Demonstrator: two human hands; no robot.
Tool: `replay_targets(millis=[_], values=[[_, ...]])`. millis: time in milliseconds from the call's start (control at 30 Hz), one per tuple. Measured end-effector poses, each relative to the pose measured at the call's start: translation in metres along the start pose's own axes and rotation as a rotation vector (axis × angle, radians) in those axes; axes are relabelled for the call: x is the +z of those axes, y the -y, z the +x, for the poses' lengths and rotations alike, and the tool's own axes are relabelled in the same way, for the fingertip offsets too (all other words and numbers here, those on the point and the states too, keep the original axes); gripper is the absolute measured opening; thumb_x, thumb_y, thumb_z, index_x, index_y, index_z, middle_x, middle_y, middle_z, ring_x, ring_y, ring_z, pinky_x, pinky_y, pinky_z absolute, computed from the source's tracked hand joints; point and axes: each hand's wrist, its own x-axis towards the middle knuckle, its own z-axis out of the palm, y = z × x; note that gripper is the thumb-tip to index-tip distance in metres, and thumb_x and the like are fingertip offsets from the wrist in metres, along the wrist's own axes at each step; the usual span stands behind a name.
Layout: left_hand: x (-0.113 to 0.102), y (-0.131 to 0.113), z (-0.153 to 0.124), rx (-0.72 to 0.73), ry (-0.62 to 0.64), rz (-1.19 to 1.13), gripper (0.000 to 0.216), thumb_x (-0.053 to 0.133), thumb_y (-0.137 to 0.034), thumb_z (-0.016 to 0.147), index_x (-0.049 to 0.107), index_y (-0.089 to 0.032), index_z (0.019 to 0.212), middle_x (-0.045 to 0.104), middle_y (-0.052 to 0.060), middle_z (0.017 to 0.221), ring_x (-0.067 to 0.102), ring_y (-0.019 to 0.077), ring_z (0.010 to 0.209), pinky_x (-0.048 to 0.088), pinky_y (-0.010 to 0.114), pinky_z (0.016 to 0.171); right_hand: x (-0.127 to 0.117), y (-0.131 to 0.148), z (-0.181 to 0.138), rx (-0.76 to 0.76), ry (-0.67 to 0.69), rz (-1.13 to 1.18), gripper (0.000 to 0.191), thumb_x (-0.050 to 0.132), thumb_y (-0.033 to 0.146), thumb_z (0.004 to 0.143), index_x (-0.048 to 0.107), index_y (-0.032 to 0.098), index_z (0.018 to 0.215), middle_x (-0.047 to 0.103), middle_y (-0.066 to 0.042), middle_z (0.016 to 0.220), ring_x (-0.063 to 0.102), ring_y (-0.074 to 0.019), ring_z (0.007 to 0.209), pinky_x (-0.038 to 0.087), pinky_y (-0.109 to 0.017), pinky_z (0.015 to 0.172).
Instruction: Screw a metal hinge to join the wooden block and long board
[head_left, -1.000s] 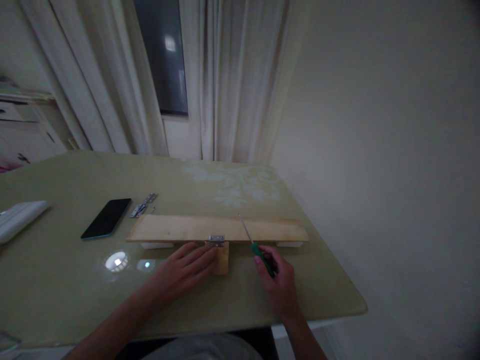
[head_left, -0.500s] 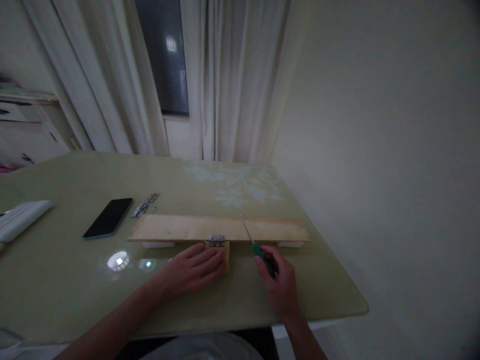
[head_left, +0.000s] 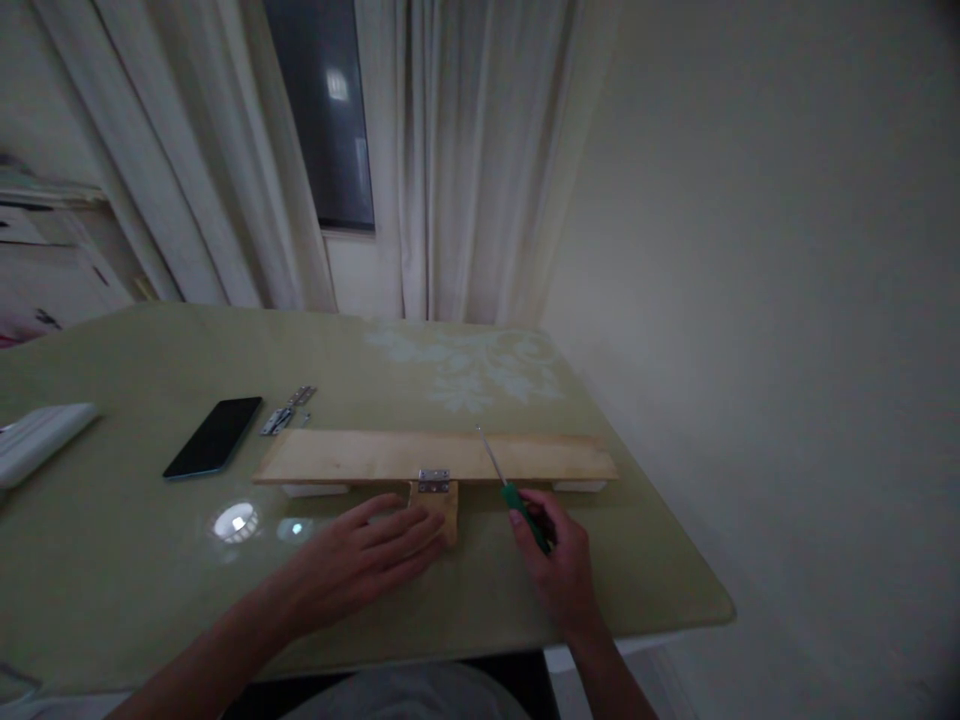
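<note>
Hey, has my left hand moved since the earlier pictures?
Yes: judged against the metal hinge, your left hand has shifted slightly toward you, its fingertips now farther from the hinge.

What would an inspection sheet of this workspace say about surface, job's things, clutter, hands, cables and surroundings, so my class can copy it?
Surface: green table, glossy, with light reflections and a pale floral pattern.
Job's things: long board on white blocks; hinge where it meets the small board; screwdriver.
Clutter: phone, metal parts, white object at left.
Left hand: over the small board, fingers extended; contact unclear.
Right hand: gripping the screwdriver's green handle.
Cables: none identifiable; thin dark item at near left unclear.
Surroundings: curtains, dark window, wall, cabinet.
</note>
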Motion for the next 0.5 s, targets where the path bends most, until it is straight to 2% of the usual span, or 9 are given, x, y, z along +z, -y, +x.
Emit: replay_targets(millis=[100,333,500], values=[[0.001,-0.003,0.009,0.011,-0.016,0.007,0.038,0.054,-0.014,0.106,0.061,-0.02,0.143,0.069,0.007,0.143,0.062,0.0208,0.129,0.042,0.04,0.116,0.0,0.0,0.001,-0.004,-0.007,-0.008,0.03,0.067,0.045,0.096,0.074,0.019,0.109,0.079,-0.006,0.089,0.074,-0.0196,0.076,0.057,-0.027,0.069],[0.021,-0.014,0.03,0.042,-0.09,0.023,0.027,0.066,-0.019,0.101,0.069,-0.021,0.128,0.071,0.007,0.135,0.064,0.0223,0.124,0.046,0.042,0.112,0.0,-0.002,0.0,0.003,0.006,-0.03,0.031,0.065,0.046,0.097,0.073,0.019,0.111,0.079,-0.007,0.089,0.074,-0.0198,0.077,0.058,-0.027,0.069],[0.026,-0.027,0.057,0.045,-0.131,-0.003,0.019,0.064,-0.018,0.103,0.071,-0.022,0.12,0.073,0.006,0.131,0.065,0.0196,0.117,0.051,0.039,0.102,0.001,0.003,0.003,-0.012,-0.009,-0.021,0.03,0.065,0.045,0.097,0.073,0.019,0.109,0.079,-0.008,0.091,0.075,-0.0209,0.079,0.059,-0.028,0.07]])
